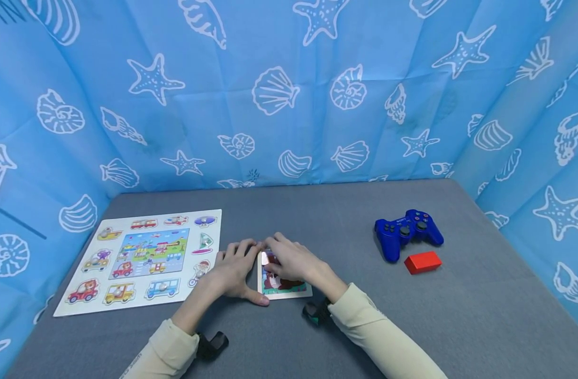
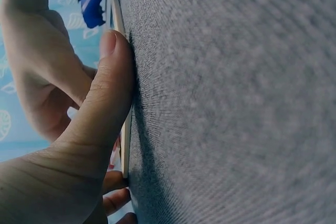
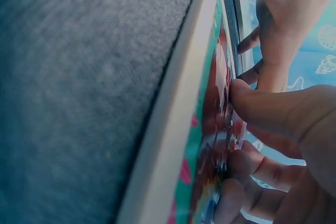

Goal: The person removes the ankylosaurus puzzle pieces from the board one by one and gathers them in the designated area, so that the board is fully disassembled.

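Note:
A small wooden-framed picture puzzle [image 1: 289, 293] lies flat on the grey table, with brown, green and pink parts. My left hand [image 1: 236, 271] grips its left side, the thumb at the near left corner and the fingers at the far end. In the left wrist view the thumb [image 2: 107, 85] lies along the near edge of the frame [image 2: 125, 150]. Over the picture is my right hand [image 1: 291, 260]. The right wrist view shows its thumb [image 3: 262, 103] and curled fingers on a glossy brown puzzle piece [image 3: 212, 129], whose outline is partly hidden by the fingers.
A large white peg puzzle board [image 1: 92, 263] with vehicle pieces lies to the left. On the right are a blue game controller [image 1: 407, 231] and a red block [image 1: 422, 262]. Blue shell-patterned curtains [image 1: 275, 131] stand behind the table [image 1: 459, 316] and at both sides.

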`<state>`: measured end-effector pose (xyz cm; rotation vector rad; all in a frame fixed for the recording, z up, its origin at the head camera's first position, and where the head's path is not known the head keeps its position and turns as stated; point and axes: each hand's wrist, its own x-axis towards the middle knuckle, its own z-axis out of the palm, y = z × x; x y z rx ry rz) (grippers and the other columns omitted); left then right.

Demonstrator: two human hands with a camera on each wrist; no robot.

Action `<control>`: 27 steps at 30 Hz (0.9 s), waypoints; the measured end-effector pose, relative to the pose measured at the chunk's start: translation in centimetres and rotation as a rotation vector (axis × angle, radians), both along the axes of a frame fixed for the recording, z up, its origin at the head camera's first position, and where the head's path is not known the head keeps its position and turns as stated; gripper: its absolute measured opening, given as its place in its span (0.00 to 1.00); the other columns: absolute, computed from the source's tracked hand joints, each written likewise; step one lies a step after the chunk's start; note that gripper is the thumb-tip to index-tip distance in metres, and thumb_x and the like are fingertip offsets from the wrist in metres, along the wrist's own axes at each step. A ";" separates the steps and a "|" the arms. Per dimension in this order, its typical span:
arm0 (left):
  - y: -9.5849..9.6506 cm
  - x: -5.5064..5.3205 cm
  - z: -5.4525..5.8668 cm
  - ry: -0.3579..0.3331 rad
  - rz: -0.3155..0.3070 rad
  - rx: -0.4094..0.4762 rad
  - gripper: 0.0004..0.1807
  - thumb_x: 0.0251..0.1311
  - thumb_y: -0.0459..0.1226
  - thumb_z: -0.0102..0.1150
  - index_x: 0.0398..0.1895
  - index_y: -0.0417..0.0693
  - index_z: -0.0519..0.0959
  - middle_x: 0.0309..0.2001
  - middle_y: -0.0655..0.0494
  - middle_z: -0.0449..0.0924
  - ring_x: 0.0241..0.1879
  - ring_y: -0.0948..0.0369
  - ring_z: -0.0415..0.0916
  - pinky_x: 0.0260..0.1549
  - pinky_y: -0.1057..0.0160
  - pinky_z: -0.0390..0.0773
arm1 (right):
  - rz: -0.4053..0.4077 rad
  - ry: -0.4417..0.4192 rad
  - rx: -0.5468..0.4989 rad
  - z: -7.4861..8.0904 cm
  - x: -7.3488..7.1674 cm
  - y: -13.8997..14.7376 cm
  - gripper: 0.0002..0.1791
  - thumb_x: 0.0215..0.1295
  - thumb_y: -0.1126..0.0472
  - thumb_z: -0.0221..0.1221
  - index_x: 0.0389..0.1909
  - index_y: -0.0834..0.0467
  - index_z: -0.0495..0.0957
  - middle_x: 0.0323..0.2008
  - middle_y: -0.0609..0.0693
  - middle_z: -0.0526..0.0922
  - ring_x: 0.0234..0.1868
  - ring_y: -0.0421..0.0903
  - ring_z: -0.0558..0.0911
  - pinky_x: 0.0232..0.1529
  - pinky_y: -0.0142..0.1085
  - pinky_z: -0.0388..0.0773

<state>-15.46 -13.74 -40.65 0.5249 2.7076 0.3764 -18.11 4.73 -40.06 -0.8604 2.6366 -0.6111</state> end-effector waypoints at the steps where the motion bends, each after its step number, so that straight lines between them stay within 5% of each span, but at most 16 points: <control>1: 0.0 0.0 0.0 -0.001 -0.001 0.000 0.69 0.39 0.68 0.77 0.80 0.46 0.55 0.79 0.41 0.52 0.75 0.35 0.52 0.66 0.29 0.58 | -0.003 -0.002 0.000 0.0 0.0 0.0 0.23 0.72 0.56 0.63 0.64 0.59 0.74 0.53 0.57 0.76 0.34 0.43 0.76 0.31 0.35 0.76; 27: -0.2 -0.5 -1.4 0.011 0.010 0.000 0.72 0.36 0.68 0.78 0.82 0.49 0.53 0.80 0.43 0.50 0.76 0.36 0.51 0.68 0.31 0.57 | 0.022 -0.031 -0.062 0.2 0.2 0.7 0.24 0.71 0.68 0.60 0.67 0.57 0.77 0.46 0.53 0.75 0.34 0.42 0.73 0.32 0.32 0.72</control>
